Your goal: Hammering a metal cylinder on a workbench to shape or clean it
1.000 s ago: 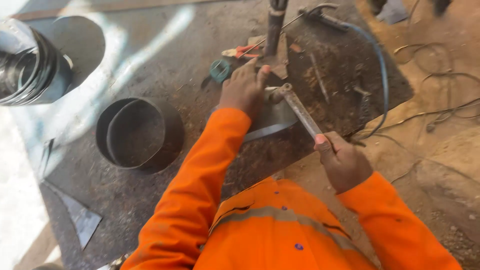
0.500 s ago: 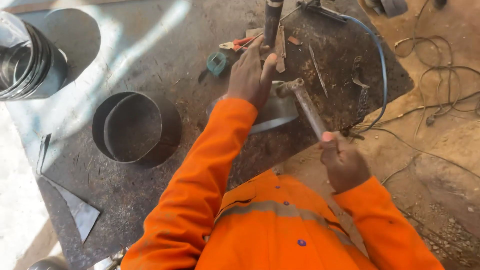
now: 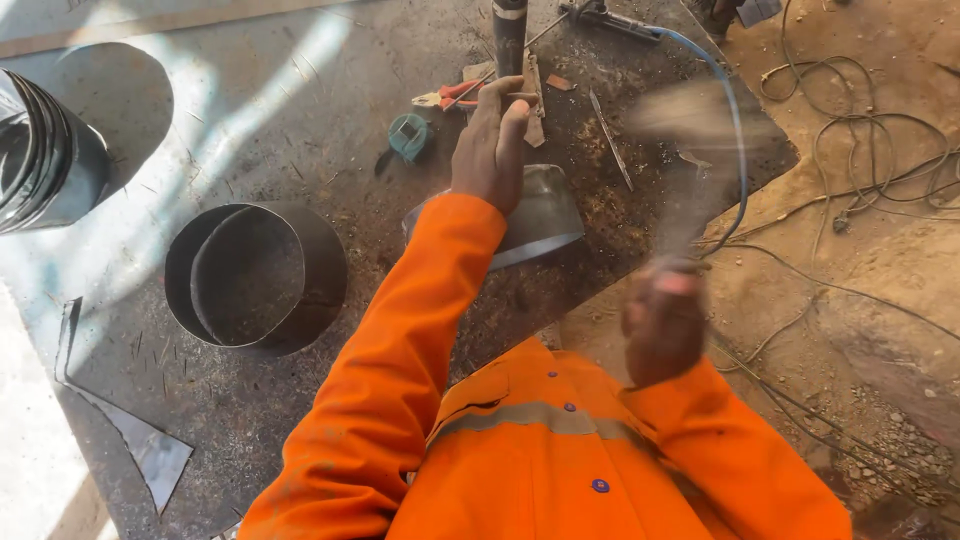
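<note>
My left hand point(image 3: 490, 145) presses down on the top edge of a curved strip of sheet metal point(image 3: 545, 215) that stands on the dark steel work plate point(image 3: 300, 130). My right hand point(image 3: 662, 320) grips the handle of a hammer point(image 3: 690, 190). The hammer is raised and blurred by motion, its head up to the right of the strip and apart from it. Both arms wear orange sleeves.
A short sheet-metal cylinder point(image 3: 255, 275) stands left of my arm, and a stack of similar rings point(image 3: 40, 160) sits at the far left. Red pliers point(image 3: 460, 95), a teal tape measure point(image 3: 408, 135) and a dark upright post point(image 3: 509, 35) lie beyond my left hand. A blue cable point(image 3: 735, 110) and loose wires point(image 3: 880, 170) cross the dirt at right. A metal offcut point(image 3: 140, 440) lies bottom left.
The hammer head has lifted off the metal strip and swung up to the right, now blurred. My left hand has stayed on the strip.
</note>
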